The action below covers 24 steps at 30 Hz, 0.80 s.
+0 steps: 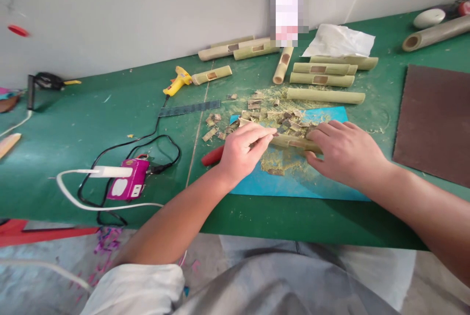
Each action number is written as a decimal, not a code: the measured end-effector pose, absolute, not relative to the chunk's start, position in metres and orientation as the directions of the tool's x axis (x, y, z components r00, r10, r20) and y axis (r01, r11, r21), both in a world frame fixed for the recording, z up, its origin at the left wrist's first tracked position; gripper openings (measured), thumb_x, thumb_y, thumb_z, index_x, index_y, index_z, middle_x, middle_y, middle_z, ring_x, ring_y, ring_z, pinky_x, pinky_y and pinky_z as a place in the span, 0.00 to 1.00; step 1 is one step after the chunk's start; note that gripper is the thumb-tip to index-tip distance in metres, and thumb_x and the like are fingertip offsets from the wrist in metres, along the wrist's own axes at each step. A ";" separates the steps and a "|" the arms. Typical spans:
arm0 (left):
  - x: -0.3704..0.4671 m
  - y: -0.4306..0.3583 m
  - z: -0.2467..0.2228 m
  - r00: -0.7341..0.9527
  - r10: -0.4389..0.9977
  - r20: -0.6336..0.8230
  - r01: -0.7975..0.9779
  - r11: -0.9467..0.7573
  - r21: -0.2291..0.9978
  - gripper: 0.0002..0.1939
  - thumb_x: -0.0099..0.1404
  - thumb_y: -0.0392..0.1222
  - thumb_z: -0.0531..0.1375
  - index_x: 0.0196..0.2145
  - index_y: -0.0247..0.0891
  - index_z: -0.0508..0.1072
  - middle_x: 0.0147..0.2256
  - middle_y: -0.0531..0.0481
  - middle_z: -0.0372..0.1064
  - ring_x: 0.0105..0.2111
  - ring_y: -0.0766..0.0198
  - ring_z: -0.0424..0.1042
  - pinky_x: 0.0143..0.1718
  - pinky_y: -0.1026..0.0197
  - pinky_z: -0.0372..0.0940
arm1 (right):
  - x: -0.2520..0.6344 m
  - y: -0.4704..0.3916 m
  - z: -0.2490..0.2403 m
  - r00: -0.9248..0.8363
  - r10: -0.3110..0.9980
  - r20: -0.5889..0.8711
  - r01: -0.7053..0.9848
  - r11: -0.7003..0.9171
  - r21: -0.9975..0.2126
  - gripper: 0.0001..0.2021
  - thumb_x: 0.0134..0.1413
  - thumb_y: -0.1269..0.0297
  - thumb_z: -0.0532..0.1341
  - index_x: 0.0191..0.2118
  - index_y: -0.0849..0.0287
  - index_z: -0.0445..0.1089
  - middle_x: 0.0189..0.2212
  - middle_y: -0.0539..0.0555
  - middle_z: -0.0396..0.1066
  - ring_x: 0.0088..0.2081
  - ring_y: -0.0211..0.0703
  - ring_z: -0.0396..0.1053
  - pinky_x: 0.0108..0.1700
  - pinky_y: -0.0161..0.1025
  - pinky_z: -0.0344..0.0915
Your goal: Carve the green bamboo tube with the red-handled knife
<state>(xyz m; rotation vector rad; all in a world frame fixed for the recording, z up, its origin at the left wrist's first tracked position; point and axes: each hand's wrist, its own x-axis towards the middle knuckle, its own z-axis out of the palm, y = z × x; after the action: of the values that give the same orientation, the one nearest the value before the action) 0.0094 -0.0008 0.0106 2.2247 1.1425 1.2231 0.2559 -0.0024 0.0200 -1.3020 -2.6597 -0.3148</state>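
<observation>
We log a pale green, notched bamboo tube [286,140] just right of frame centre, above a bright blue flat sheet [246,187]. Right hand [340,151]: gripping its right end. Left hand [242,148]: fingertips drawn together at its left end; we cannot tell what they pinch. Beside it we note small brown scraps [254,104]; upper left of centre, a yellow plastic glue gun [178,81].

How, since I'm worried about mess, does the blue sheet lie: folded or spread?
Spread: the blue sheet lies flat on the green table, its near edge and a far corner showing beyond the shavings.
</observation>
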 end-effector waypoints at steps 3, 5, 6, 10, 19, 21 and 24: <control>0.009 -0.001 0.010 0.317 0.778 0.543 0.506 -0.623 0.596 0.09 0.71 0.34 0.60 0.44 0.36 0.81 0.39 0.46 0.79 0.38 0.66 0.77 0.42 0.63 0.72 | 0.249 -0.009 0.017 -0.574 0.761 0.301 0.807 0.588 0.052 0.11 0.59 0.60 0.59 0.33 0.62 0.73 0.29 0.57 0.72 0.32 0.46 0.68 0.33 0.41 0.54; 0.009 0.001 0.009 0.323 0.773 0.547 0.527 -0.627 0.574 0.09 0.71 0.34 0.60 0.45 0.37 0.80 0.40 0.46 0.79 0.39 0.66 0.77 0.43 0.62 0.72 | 0.243 -0.015 0.016 -0.535 0.786 0.310 0.830 0.558 0.016 0.11 0.60 0.60 0.59 0.32 0.62 0.72 0.29 0.56 0.72 0.30 0.44 0.67 0.31 0.40 0.53; 0.009 0.002 0.008 0.325 0.769 0.551 0.538 -0.629 0.561 0.09 0.71 0.34 0.60 0.45 0.37 0.80 0.40 0.46 0.79 0.40 0.65 0.77 0.43 0.61 0.73 | 0.240 -0.018 0.015 -0.518 0.804 0.292 0.840 0.542 -0.002 0.11 0.59 0.60 0.59 0.32 0.62 0.72 0.29 0.56 0.72 0.29 0.43 0.67 0.30 0.40 0.52; 0.008 0.006 0.002 0.346 0.742 0.574 0.570 -0.652 0.500 0.09 0.71 0.34 0.60 0.45 0.36 0.80 0.42 0.45 0.79 0.41 0.64 0.77 0.45 0.60 0.73 | 0.231 -0.025 0.014 -0.484 0.866 0.125 0.867 0.494 -0.065 0.12 0.59 0.58 0.61 0.40 0.61 0.73 0.33 0.56 0.74 0.31 0.46 0.70 0.29 0.39 0.51; 0.005 0.011 -0.006 0.465 0.724 0.509 0.678 -0.661 0.322 0.09 0.70 0.36 0.61 0.46 0.33 0.79 0.38 0.44 0.78 0.36 0.63 0.77 0.40 0.62 0.72 | 0.226 -0.024 0.012 -0.438 0.899 -0.019 0.894 0.434 -0.111 0.12 0.62 0.57 0.58 0.40 0.60 0.71 0.33 0.57 0.76 0.32 0.48 0.72 0.29 0.40 0.50; 0.007 0.011 -0.007 0.467 0.721 0.512 0.660 -0.669 0.342 0.08 0.71 0.37 0.61 0.45 0.33 0.79 0.37 0.45 0.78 0.36 0.64 0.77 0.40 0.63 0.72 | 0.226 -0.024 0.010 -0.434 0.901 -0.020 0.896 0.429 -0.113 0.12 0.62 0.56 0.58 0.39 0.60 0.71 0.33 0.57 0.76 0.32 0.47 0.72 0.29 0.40 0.50; 0.008 0.011 -0.009 0.511 0.687 0.517 0.594 -0.717 0.365 0.09 0.73 0.37 0.59 0.45 0.32 0.78 0.35 0.45 0.77 0.35 0.65 0.76 0.40 0.64 0.72 | 0.227 -0.025 0.008 -0.435 0.901 -0.013 0.895 0.431 -0.115 0.12 0.62 0.56 0.57 0.38 0.60 0.71 0.32 0.57 0.75 0.31 0.47 0.71 0.29 0.40 0.49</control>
<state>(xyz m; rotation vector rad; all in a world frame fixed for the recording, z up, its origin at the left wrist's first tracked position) 0.0082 0.0108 -0.0092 2.6056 1.1120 0.9880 0.2267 -0.0247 0.0081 -1.6421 -2.6139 0.1611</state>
